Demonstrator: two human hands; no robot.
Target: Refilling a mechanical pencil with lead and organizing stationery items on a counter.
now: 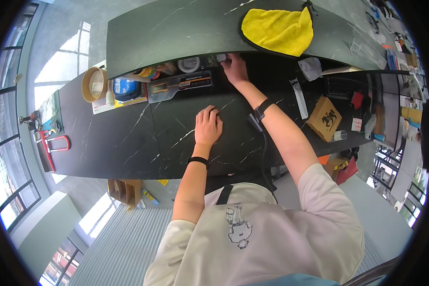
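Observation:
My left hand rests palm down on the black marble-patterned tabletop, with nothing in it. Under the front edge of the raised shelf reaches my right hand, its fingertips at a small whitish object whose kind I cannot make out. The fingers look pinched on that object, partly in the shelf's shade. Left of this hand lie a clear plastic case with a tool in it and a round white-lidded container. A yellow cloth hangs over the shelf's edge.
At the left stand a cardboard tub and a blue pouch; a red-framed saw lies at the table's far left. On the right are a silvery packet, a cardboard box, a crumpled plastic bag and a clear cup.

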